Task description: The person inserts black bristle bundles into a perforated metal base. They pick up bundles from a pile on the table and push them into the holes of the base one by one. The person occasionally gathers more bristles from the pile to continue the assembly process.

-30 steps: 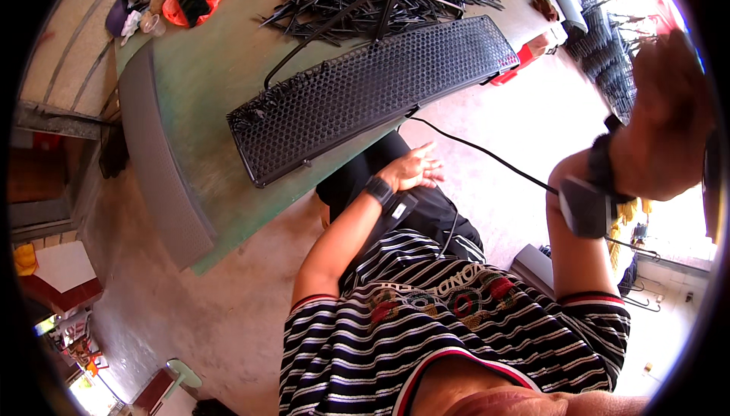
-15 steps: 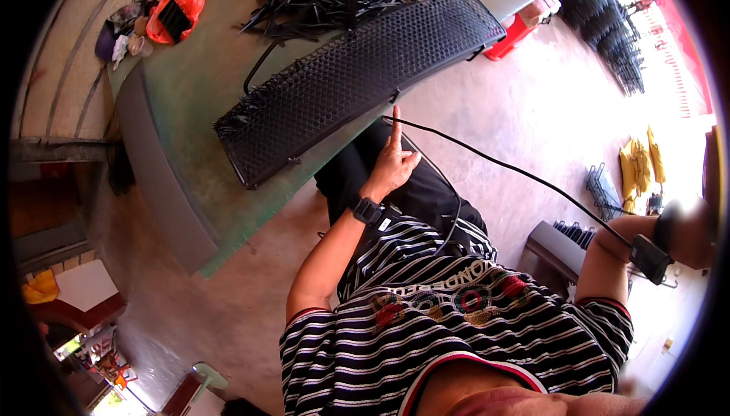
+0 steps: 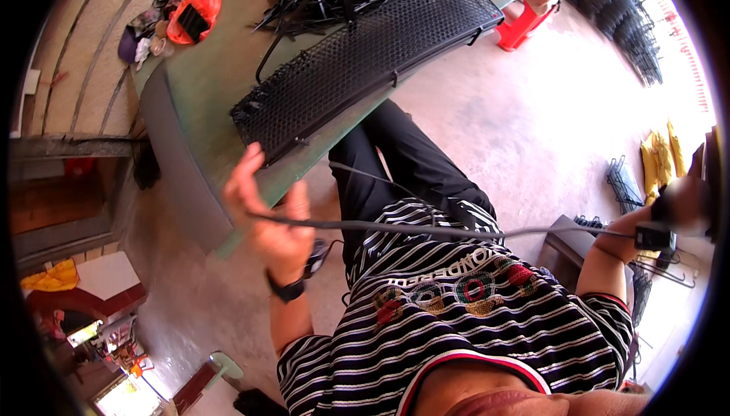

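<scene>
My left hand (image 3: 277,237), smeared by motion, is raised off the near left table edge, fingers apart. A black cable (image 3: 426,229) crosses its palm at the base of the fingers; whether the fingers grip it I cannot tell. This cable stretches rightward over my body to a small black box (image 3: 655,238) by my right forearm. My right hand (image 3: 690,203) is lifted at the right rim, blurred, its fingers hidden. Beyond my left hand, a long black mesh basket-like panel (image 3: 365,62) lies along the table edge, with black strips bunched at its left end.
The green table (image 3: 198,96) bears a heap of black strips (image 3: 327,5) and an orange bag (image 3: 194,17) holding a dark flat thing. A curved grey panel (image 3: 179,157) is at its left edge. A red stool (image 3: 521,28) and stacked black wire racks (image 3: 620,24) stand at the right.
My left hand has swung left and toward me from below the mesh panel, carrying the cable across my front. Its pointing finger has given way to spread fingers. The view has shifted slightly.
</scene>
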`<act>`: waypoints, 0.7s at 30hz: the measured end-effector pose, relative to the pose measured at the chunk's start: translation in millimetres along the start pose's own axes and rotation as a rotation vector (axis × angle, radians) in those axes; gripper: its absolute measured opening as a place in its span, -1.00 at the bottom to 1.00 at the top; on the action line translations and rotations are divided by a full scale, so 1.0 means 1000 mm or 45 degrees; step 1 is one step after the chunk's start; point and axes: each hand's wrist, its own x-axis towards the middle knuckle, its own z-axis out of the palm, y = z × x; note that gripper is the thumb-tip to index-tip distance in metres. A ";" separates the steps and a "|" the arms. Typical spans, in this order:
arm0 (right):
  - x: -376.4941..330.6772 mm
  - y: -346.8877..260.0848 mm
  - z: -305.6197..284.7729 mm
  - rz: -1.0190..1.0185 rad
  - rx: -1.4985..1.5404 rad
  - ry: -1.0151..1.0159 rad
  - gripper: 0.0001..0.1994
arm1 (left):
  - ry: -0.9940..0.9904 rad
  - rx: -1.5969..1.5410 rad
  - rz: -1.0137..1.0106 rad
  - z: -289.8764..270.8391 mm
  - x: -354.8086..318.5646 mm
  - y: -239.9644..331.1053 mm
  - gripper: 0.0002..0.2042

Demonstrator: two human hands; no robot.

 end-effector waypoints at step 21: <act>0.018 0.168 -0.012 0.437 -0.365 0.284 -0.68 | -1.090 0.183 -0.521 0.018 -0.096 -0.086 -0.39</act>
